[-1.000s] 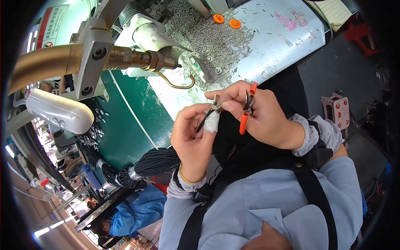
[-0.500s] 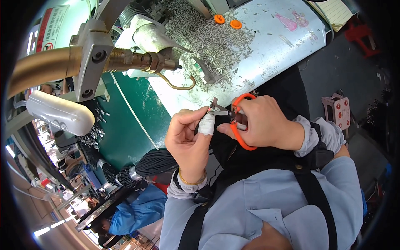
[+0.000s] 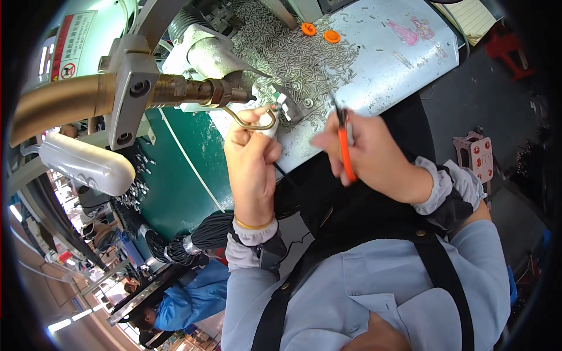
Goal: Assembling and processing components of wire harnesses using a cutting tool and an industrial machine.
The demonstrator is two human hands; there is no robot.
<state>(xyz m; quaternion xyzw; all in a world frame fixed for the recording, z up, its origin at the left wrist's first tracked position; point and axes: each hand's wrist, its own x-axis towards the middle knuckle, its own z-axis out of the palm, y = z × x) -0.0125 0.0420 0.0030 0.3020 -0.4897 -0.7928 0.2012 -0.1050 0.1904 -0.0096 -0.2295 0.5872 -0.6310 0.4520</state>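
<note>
My left hand (image 3: 252, 158) is raised beside the machine's bent copper-coloured tube (image 3: 257, 125), which crosses in front of its fingers. Its thumb and fingers are closed on a thin black cable (image 3: 283, 171), whose lower part shows below the hand. A white wrapping covers one finger. Near the fingertips is a small bright metal piece (image 3: 284, 106); whether it belongs to the cable or the machine I cannot tell. My right hand (image 3: 369, 146), slightly blurred, holds orange-handled snips (image 3: 344, 146), dark blades pointing away from me and apart from the cable.
Many small metal pins (image 3: 293, 47) lie heaped on the white worktop (image 3: 380, 70), with two orange caps (image 3: 332, 37) among them. A brass-coloured machine arm (image 3: 181, 90) reaches in from the left. A bundle of black cables (image 3: 216, 230) lies left of me. A person in blue (image 3: 190, 295) sits beyond.
My left hand has moved up and away to the machine's bent tube. The snips, earlier at the held piece, have moved apart from it and turned blades-away in my right hand.
</note>
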